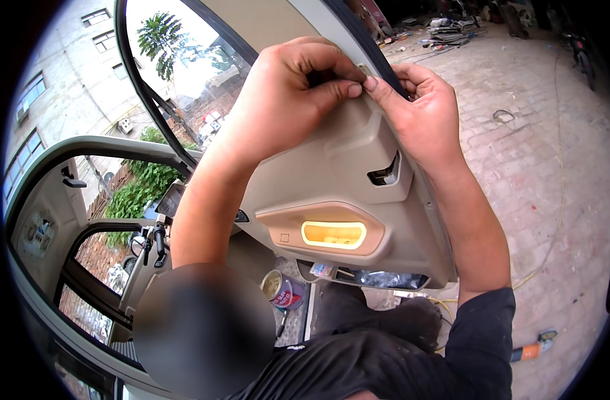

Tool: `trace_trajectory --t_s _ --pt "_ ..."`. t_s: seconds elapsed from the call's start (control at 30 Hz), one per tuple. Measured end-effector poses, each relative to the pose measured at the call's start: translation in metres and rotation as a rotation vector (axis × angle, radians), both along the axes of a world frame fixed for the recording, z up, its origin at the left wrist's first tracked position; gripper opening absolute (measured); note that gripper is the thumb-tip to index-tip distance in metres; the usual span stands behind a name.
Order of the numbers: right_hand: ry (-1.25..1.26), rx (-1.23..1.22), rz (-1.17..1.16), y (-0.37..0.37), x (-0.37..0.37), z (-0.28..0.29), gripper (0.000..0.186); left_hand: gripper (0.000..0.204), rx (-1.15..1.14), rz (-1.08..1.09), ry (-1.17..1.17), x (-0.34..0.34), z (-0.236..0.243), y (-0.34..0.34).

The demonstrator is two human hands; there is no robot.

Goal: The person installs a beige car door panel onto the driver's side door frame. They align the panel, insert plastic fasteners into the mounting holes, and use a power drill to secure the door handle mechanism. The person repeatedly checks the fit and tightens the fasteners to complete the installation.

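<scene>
A beige vehicle door panel (298,180) stands open before me, with a latch handle (385,175) and a lit yellow armrest recess (333,235). At its upper corner, beside the dark seal of the window frame, my left hand (288,97) is closed, thumb and forefinger around a small part I cannot make out. My right hand (422,113) meets it there, thumb pressed on that corner and fingers curled behind the edge, partly hidden. The two thumbs almost touch.
A metal can (284,292) sits low by the doorway of the vehicle cab (48,200). An orange power tool (528,350) lies on the paving at lower right, near a yellow hose (545,263). A scrap pile (445,33) and a two-wheeler (582,57) are farther back.
</scene>
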State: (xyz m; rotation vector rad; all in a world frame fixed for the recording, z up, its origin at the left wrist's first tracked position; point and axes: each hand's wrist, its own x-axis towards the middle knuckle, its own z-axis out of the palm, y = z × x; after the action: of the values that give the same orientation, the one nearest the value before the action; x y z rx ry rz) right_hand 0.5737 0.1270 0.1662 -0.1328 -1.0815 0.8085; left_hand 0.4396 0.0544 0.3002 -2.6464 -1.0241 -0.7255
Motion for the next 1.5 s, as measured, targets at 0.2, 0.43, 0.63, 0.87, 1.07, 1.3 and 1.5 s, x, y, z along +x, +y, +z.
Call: trace_trajectory --t_s 0.2,0.43,0.63,0.87,1.07,1.3,1.5 --pt "0.01 0.022 -0.002 0.001 -0.001 0.0 0.019 0.009 0.019 0.018 -0.013 0.003 -0.002 -0.001" --pt "0.027 0.095 -0.03 0.008 -0.003 -0.004 0.023 0.013 0.058 0.264 0.058 0.022 0.002 -0.01" --pt "-0.013 0.102 -0.03 0.009 -0.002 -0.009 0.028 0.021 0.386 0.249 0.322 0.029 0.008 -0.015" --pt "0.012 0.145 -0.013 0.014 -0.004 -0.012 0.029 0.031 0.542 0.441 0.387 0.073 0.004 -0.043" --pt "0.015 0.146 -0.085 0.017 -0.01 -0.014 0.034 0.023 0.535 0.292 0.416 0.06 0.01 -0.024" --pt "-0.039 0.114 0.025 0.026 0.001 -0.02 0.032 0.016 0.168 -0.014 0.174 0.018 0.023 -0.001" --pt "-0.009 0.12 -0.078 0.004 -0.004 -0.005 0.026 0.023 0.276 -0.183 0.186 -0.001 0.013 0.004"
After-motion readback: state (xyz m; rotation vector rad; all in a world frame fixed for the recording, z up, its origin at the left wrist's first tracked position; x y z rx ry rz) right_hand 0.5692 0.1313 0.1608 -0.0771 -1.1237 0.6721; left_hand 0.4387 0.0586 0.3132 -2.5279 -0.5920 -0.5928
